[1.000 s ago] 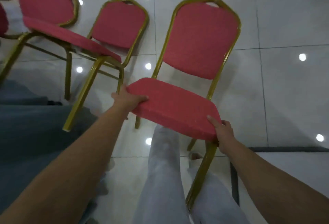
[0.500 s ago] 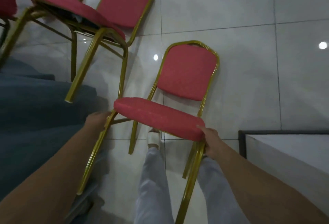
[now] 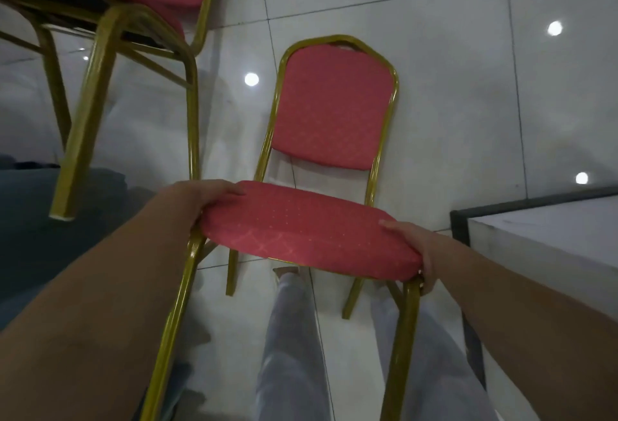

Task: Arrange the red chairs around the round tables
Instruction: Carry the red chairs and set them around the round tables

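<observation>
A red padded chair (image 3: 311, 233) with a gold metal frame is in front of me, its backrest facing away and leaning back. My left hand (image 3: 204, 198) grips the left edge of its seat, fingers over the top. My right hand (image 3: 416, 253) grips the seat's right front corner, thumb on the cushion and fingers curled under by the front leg. My legs in light trousers show beneath the seat.
Another red chair (image 3: 110, 2) with gold legs stands at the upper left, close to the held one. A dark blue cloth (image 3: 30, 240) covers the floor at the left. A white surface with a dark edge (image 3: 535, 233) sits at the right. The floor is glossy white tile.
The chair has come down lower and closer to me. My left hand has shifted from the front leg back onto the seat's left edge. The view has tilted further down.
</observation>
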Demonstrator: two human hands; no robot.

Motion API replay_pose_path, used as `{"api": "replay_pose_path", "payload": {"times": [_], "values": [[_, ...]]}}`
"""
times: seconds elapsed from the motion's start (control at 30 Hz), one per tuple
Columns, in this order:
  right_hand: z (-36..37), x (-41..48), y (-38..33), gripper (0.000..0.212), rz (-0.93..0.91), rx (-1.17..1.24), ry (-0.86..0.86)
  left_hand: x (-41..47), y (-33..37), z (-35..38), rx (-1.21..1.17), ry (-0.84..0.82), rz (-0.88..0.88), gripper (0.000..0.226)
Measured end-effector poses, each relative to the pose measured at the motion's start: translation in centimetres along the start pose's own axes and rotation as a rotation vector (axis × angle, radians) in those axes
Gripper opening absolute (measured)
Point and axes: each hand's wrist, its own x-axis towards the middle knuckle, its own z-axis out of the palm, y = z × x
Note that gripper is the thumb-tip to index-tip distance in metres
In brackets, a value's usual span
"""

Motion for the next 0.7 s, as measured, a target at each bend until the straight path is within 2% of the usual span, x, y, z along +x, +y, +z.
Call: {"api": "replay_pose_path", "payload": {"times": [0.1,0.2,0.4,0.5,0.63,0.7], "values": [[-0.2,0.6,0.4,0.077,-0.016,0.005,-0.016,1.1,0.6,0.8,0.112,-0.015,0.003,0.064],[-0.4,0.4,1.3,0.08,-0.068,0.091,-0.057,1.0,-0.3,0.6,0.072,-0.025,0.011,0.07],[-1.7,-2.1,1.4,0.073,-0.134,0.157,-0.041,-1.9,-0.9,0.9,0.009,-0.039,0.1,0.069],[-2.0,-3.8,0.9,0.069,-0.185,0.174,-0.047,-4.0,0.0,0.0,0.004,0.019,0.163,0.066],[-2.4,-6.9,-0.2,0.054,-0.309,0.248,-0.075,-8.3,2.0,-2.0,-0.014,0.089,0.297,0.062],[-2.7,-8.8,-0.1,0.057,-0.408,0.303,-0.082,-10.8,2.1,-3.0,-0.032,0.124,0.366,0.064]]}}
